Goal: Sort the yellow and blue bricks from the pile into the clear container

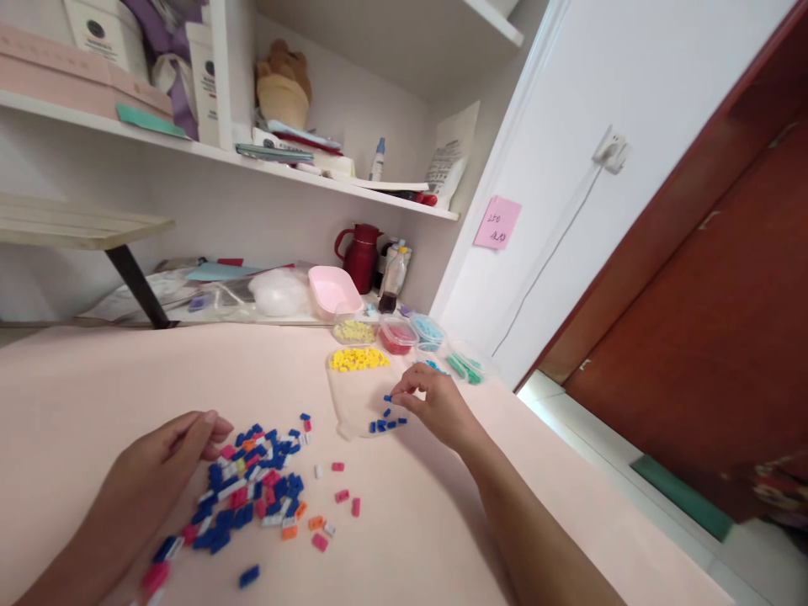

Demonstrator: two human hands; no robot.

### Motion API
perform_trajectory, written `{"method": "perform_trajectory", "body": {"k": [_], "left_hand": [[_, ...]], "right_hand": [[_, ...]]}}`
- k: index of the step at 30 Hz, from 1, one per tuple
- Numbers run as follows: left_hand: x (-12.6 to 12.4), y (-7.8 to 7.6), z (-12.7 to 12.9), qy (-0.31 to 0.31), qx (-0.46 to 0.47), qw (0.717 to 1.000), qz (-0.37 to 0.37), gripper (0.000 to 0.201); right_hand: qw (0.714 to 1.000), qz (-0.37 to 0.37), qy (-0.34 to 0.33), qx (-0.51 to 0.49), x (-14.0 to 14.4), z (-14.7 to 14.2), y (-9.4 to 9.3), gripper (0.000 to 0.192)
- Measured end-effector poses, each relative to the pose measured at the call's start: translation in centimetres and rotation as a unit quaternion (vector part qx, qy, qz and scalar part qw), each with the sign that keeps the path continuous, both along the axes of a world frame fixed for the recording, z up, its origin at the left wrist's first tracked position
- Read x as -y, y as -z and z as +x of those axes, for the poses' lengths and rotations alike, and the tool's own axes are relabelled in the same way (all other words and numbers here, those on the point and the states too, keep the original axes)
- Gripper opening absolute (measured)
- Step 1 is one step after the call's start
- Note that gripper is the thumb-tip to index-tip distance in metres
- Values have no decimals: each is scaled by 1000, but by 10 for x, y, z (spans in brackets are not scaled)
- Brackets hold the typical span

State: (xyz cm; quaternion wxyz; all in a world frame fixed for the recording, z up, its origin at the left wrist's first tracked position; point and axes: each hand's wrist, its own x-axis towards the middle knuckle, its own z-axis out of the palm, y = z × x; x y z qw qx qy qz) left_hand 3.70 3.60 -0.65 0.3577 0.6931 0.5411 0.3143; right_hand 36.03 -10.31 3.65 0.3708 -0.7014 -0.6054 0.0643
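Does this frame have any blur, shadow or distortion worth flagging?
Head view: light mostly even, with a soft shadow on the table beside the right forearm; head view: shelf and door lean steeply, likely camera tilt plus wide-angle stretch; head view: bricks look soft-edged, fine detail hard to make out.

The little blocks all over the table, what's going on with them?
A person is handling them with two bare hands. The right hand pinches a small blue block over the shallow tray. Yellow blocks sit at the tray's far end, and a few blue ones lie near its close edge. The left hand is beside a mixed-colour pile; I can't tell whether it holds anything.
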Motion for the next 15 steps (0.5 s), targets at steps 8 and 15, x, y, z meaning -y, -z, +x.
{"method": "perform_trajectory", "body": {"k": [8, 15], "left_hand": [[7, -9, 3, -13, 7, 1000, 8, 38], [17, -12, 8, -4, 38, 999, 19, 36]], "right_hand": [[999, -46, 5, 27, 1, 4, 7, 12], [996, 45, -76, 24, 6, -25, 5, 18]]}}
